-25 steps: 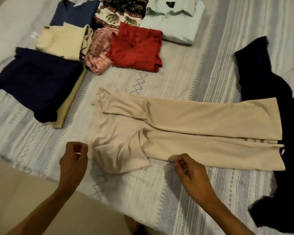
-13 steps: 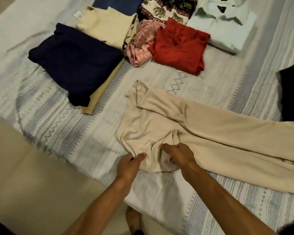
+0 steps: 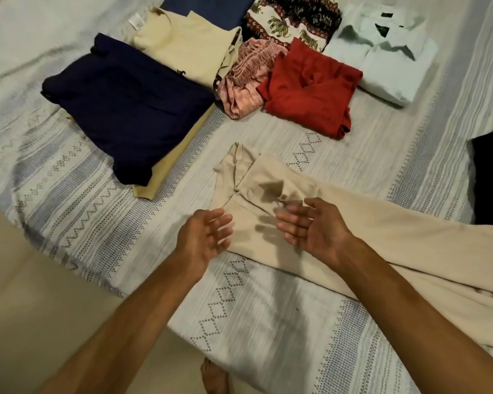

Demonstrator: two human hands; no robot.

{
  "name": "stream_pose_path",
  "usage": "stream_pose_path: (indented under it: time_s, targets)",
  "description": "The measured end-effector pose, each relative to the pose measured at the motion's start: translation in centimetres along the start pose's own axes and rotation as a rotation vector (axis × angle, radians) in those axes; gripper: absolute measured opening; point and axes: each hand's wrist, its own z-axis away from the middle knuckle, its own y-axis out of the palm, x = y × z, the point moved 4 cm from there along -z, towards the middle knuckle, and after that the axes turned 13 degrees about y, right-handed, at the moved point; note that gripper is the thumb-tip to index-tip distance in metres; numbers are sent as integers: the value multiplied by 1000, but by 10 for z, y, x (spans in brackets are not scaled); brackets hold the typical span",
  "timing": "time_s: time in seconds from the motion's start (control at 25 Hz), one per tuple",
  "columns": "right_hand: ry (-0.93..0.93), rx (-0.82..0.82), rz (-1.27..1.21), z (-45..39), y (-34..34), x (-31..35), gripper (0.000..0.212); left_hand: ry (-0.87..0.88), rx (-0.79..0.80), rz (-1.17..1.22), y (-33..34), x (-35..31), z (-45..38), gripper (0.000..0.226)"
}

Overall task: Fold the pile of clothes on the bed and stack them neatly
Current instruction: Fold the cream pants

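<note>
Beige trousers [image 3: 382,237] lie across the bed, waist end toward the left, legs running off to the right. Both my hands hover just above the waist part with fingers spread and holding nothing: my left hand [image 3: 204,240] at its near left edge, my right hand [image 3: 313,228] over the middle. Behind them lie folded clothes: a navy garment [image 3: 125,109] on a cream one [image 3: 188,44], a pink piece [image 3: 248,75], a red one [image 3: 310,89], an elephant-print one [image 3: 293,21] and a pale green shirt [image 3: 387,52].
The bed cover [image 3: 268,322] is white with grey woven bands. A dark unfolded garment [image 3: 491,177] lies at the right edge. The bed's near edge runs diagonally at lower left, with beige floor [image 3: 40,308] beyond and a bare foot [image 3: 214,376] below.
Both hands gripped the crumpled waist part half a second ago; now they have let go and lifted, fingers spread. The waist part lies flatter. The view has shifted left.
</note>
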Motion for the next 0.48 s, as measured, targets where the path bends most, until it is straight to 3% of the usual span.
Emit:
stream_pose_path:
  time_s: [0.08,0.16,0.24,0.36,0.44,0.48]
  targets:
    - [-224,-335,240,-7,-20,1,20,358,-94,-604,-21,-4,-14,25]
    - [-430,-543,473,-12,-35,-3,13,592,43,-956,-30,2,-26,43]
    - [-546,-543,637,-14,-42,-7,30,576,186,-1022,-30,10,-32,55]
    - [-610,-668,1141,-20,-50,-4,61,491,210,-1051,-27,10,-33,35]
    - [-649,-667,1363,-25,-58,3,49,538,201,-1127,-31,9,-34,35]
    - [-673,-611,1279,-23,-62,10,33,566,196,-1153,-35,7,-36,41]
